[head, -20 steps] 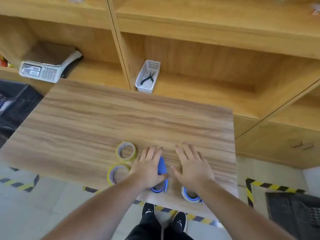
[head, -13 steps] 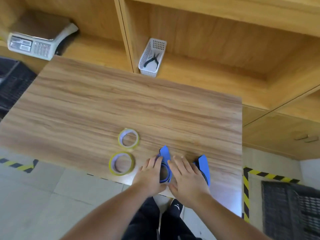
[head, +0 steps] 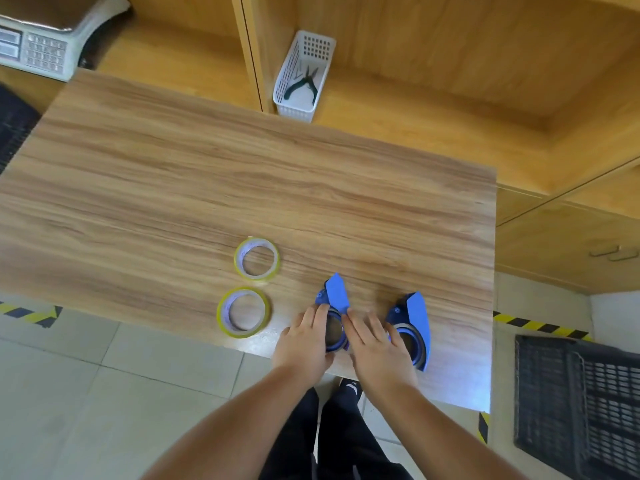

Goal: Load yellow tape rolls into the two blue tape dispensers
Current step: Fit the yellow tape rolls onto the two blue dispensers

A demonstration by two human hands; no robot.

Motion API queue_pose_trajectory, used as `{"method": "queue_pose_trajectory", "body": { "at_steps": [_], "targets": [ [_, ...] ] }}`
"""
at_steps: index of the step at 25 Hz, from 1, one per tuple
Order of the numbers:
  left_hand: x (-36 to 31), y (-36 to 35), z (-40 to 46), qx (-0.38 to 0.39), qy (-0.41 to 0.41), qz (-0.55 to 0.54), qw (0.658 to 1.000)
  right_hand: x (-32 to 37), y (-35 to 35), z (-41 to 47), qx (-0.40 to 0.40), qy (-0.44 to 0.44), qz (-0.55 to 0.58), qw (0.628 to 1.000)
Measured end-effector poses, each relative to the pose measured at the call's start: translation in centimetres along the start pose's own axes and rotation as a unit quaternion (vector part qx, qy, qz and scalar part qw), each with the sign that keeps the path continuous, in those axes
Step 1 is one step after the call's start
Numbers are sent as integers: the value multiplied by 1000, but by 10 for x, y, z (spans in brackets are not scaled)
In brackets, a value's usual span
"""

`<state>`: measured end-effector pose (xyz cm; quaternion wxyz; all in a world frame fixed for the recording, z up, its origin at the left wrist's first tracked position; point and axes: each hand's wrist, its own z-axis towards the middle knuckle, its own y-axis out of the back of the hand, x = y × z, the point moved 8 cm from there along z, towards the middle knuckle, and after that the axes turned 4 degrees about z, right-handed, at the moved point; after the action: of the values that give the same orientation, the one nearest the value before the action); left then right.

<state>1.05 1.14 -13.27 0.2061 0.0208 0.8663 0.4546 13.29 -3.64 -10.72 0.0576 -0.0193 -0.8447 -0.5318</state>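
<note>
Two blue tape dispensers stand near the front edge of the wooden table (head: pixel 242 174). The left dispenser (head: pixel 335 299) sits between my hands: my left hand (head: pixel 304 344) touches its left side and my right hand (head: pixel 377 351) its right side, fingers curved around its round hub. The right dispenser (head: pixel 414 323) stands free just right of my right hand. Two yellow tape rolls lie flat to the left, one farther back (head: pixel 256 259), one nearer the edge (head: pixel 243 312). Both dispenser hubs look empty of tape.
A white basket (head: pixel 304 77) holding pliers sits on the shelf behind the table. A weighing scale (head: pixel 45 39) is at the back left. A dark crate (head: pixel 575 403) stands on the floor at right. Hazard tape marks the floor.
The camera has tilted down and the view shifted. My hands went from lying flat over both dispensers to closing in on either side of the left dispenser; the right one is now uncovered.
</note>
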Motion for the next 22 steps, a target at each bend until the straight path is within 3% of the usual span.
{"method": "queue_pose_trajectory", "body": {
  "at_steps": [14,22],
  "targets": [
    [23,13,2,18,-61,-35,997,-10,13,5,-55,20,-28,998],
    [16,12,1,13,-50,-57,997,-12,10,10,-58,19,-18,998]
  ]
}}
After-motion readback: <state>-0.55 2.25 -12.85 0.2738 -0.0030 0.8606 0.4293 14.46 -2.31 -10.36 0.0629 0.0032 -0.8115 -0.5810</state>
